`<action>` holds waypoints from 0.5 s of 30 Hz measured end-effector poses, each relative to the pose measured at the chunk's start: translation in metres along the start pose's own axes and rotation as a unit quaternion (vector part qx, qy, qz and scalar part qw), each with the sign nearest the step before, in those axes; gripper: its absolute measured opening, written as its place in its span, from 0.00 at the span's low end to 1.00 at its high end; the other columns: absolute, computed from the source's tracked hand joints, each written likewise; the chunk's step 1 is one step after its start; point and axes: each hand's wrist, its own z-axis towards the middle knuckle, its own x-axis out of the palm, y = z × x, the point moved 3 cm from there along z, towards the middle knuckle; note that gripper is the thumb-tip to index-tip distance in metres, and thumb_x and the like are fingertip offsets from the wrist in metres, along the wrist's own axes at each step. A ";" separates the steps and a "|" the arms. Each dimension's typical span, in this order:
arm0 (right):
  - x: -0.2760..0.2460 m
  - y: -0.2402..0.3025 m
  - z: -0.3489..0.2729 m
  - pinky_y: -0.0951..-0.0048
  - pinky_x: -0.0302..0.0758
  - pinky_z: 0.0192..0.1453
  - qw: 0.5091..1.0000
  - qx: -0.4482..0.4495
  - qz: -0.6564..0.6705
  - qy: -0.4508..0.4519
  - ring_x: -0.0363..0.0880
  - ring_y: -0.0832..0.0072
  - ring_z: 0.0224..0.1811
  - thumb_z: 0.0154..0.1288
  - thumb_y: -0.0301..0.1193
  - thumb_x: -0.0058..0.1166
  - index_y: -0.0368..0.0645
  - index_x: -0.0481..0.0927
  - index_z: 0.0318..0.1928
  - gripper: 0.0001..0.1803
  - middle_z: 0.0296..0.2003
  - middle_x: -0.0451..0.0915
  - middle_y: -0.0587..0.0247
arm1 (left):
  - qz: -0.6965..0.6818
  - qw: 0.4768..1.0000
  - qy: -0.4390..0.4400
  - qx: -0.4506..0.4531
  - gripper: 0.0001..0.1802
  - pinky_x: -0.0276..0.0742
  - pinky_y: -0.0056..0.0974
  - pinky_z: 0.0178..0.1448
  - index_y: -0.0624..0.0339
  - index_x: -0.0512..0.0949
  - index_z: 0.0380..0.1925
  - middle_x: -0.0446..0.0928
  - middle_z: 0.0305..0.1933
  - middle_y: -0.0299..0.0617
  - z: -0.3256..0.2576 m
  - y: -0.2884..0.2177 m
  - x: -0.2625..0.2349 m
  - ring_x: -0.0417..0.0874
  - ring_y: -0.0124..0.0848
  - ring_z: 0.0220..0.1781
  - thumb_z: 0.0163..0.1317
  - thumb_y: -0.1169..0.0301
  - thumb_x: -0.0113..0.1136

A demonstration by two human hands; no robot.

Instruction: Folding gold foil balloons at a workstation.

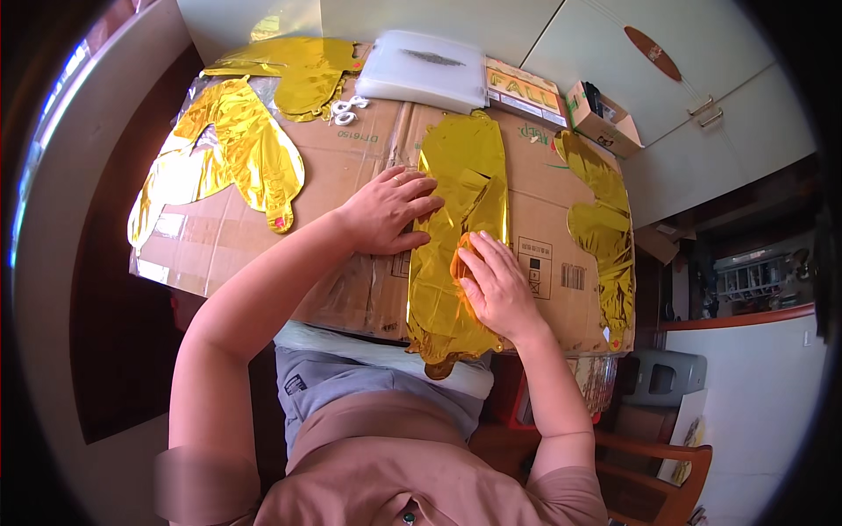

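A long, flat gold foil balloon (pixel 460 158) lies lengthwise in front of me on a cardboard sheet (pixel 360 289), its lower end hanging over the near edge. Creases run across its middle. My left hand (pixel 390 210) rests with fingers stretched out, their tips on the balloon's left edge. Under the fingers of my right hand (pixel 502 291) is a bunched orange cloth (pixel 463 263), pressed against the balloon's right half. The palm hides part of the cloth.
More gold foil balloons lie around: an arched one (pixel 232 123) at left, one (pixel 316 74) far left, one (pixel 603 219) at right. White ribbon coils (pixel 346 111), a translucent plastic case (pixel 421 70), a flat printed box (pixel 526 88) and an open carton (pixel 605 123) line the back.
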 end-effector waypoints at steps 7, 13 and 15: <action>0.001 0.001 0.000 0.51 0.63 0.78 1.000 -0.001 -0.007 0.006 0.68 0.51 0.72 0.67 0.32 0.60 0.39 0.77 0.61 0.23 0.66 0.73 0.47 | 0.003 1.000 -0.003 0.001 0.34 0.57 0.54 0.79 0.54 0.72 0.65 0.71 0.68 0.52 -0.001 0.002 0.002 0.68 0.50 0.73 0.64 0.50 0.62; 0.003 0.002 -0.001 0.52 0.61 0.78 1.000 -0.004 -0.023 0.012 0.67 0.51 0.73 0.68 0.33 0.58 0.39 0.77 0.61 0.23 0.66 0.72 0.46 | 0.005 1.000 -0.003 -0.016 0.39 0.55 0.57 0.79 0.57 0.72 0.64 0.71 0.67 0.54 0.002 -0.001 0.005 0.68 0.51 0.73 0.66 0.38 0.55; 0.004 0.002 -0.001 0.52 0.61 0.78 1.000 -0.003 -0.024 0.013 0.67 0.51 0.73 0.68 0.33 0.58 0.39 0.76 0.61 0.23 0.66 0.72 0.46 | 0.013 0.999 -0.004 -0.029 0.41 0.53 0.60 0.79 0.58 0.72 0.65 0.71 0.66 0.54 0.002 -0.006 0.006 0.68 0.51 0.72 0.66 0.35 0.53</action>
